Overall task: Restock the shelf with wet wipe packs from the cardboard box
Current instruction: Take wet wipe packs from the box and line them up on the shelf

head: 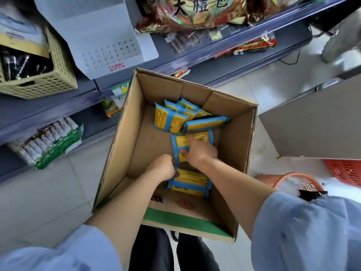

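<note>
The cardboard box (125, 145) stands open on the tiled floor (48, 192) in the centre of the frame, close to the grey shelf (39, 112) that runs along the left and the top. Inside the box are blue and yellow wet wipe packs (172, 120). Several lean loosely on each other in its upper part, and a row of them lies in the lower middle. Both hands are down in the box on this row, close together. The left hand (163, 167) grips its left edge with curled fingers, and the right hand (200, 151) holds the packs from above, thumb bent around one. A beige basket (58, 75) stands on the shelf at the upper left, and an orange basket (289, 178) is at the lower right.
</note>
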Tool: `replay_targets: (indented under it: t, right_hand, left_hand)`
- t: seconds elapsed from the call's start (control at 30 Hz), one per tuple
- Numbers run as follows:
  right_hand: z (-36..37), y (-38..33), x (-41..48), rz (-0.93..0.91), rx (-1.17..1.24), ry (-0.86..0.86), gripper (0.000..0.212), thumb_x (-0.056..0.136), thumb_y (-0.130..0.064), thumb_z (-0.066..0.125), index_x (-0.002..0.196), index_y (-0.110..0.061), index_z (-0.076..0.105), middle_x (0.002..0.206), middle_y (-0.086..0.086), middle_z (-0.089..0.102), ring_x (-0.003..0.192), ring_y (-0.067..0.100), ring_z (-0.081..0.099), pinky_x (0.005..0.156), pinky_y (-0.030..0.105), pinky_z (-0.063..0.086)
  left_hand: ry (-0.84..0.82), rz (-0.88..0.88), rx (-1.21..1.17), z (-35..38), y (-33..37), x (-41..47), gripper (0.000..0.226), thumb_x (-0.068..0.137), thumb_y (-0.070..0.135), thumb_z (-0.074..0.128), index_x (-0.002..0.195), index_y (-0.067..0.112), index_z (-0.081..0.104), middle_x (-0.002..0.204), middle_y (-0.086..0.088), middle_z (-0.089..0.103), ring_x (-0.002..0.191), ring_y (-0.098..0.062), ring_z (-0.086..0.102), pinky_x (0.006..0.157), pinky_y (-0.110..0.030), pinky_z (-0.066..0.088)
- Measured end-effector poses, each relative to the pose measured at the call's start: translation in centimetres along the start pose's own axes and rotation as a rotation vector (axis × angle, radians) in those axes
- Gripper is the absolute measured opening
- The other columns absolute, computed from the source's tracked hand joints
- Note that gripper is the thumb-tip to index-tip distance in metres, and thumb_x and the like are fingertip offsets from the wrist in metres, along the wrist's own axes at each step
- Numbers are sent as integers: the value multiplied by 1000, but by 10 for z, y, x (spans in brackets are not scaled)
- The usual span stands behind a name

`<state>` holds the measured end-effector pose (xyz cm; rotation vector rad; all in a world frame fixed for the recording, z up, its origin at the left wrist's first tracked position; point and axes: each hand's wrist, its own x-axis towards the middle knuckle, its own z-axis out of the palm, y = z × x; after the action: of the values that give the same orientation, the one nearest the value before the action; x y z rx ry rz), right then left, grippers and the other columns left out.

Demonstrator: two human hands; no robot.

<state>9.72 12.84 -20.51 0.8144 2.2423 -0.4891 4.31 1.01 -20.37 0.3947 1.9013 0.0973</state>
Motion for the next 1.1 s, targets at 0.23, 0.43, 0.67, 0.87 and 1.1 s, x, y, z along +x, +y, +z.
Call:
replay_targets:
  t: [0.23,0.43,0.67,0.87,1.1]
  right_hand:
    - [-10,-7,2,125,4,16,77,79,-79,43,131,-24,47,119,5,62,109,28,60,68,32,44]
    - [-12,-3,-6,139,46,0,70,83,-77,40,119,-19,56,112,6,65,102,26,61,65,30,44]
    - [-24,-6,-13,277,128,38,69,76,-81,44,81,-13,58,82,2,63,78,22,61,57,27,41]
    - [-6,-17,-8,150,313,-86,65,82,-55,65,133,-22,42,121,-1,60,80,26,70,70,35,57]
    - [6,-20,-6,178,335,-151,46,84,-60,58,104,-19,56,77,2,70,66,22,70,66,35,59]
  left_hand:
    - [10,-51,-218,-23,-14,-7,11,91,11,60,92,15,50,69,-11,65,56,-25,63,43,-25,44]
    - [132,-30,-402,-44,-17,-14,22,83,11,63,101,17,52,108,-5,53,95,-21,61,84,-41,55]
    - [460,-6,-170,-38,-6,-28,24,82,15,70,97,19,51,114,-3,49,94,-20,52,71,-30,41]
    - [455,-67,-314,-34,-10,-25,75,74,12,81,132,16,33,122,-8,53,108,-28,57,82,-37,49]
    - [249,-205,-340,-21,-27,-12,23,86,12,62,108,13,54,108,-7,62,96,-27,62,81,-41,57]
